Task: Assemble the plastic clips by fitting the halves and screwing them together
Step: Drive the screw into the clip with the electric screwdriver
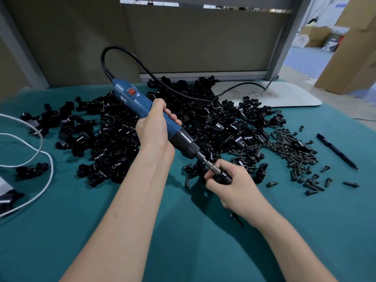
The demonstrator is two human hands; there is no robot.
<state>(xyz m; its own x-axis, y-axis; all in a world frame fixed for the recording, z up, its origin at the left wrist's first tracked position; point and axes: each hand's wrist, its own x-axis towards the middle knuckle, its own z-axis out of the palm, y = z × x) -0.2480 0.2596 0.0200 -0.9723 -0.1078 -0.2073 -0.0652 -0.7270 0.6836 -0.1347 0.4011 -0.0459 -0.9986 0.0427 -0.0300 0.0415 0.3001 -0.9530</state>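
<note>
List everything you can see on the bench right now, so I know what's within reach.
electric screwdriver: one, blue with red switch, slanted over the heap, bit at the clip
power cord: one, black, runs from the screwdriver back across the board
clip: one, black, at the bit tip
clip halves: large heap, uncounted, black, mat centre
screws: many, dark, right of the heap
pen: one, black, far right
cable: one, white, left edge
board: one, white, back right
mat: one, teal, covers the bench
cardboard boxes: several, brown, background right
left hand: grips the screwdriver
right hand: holds the clip
</note>
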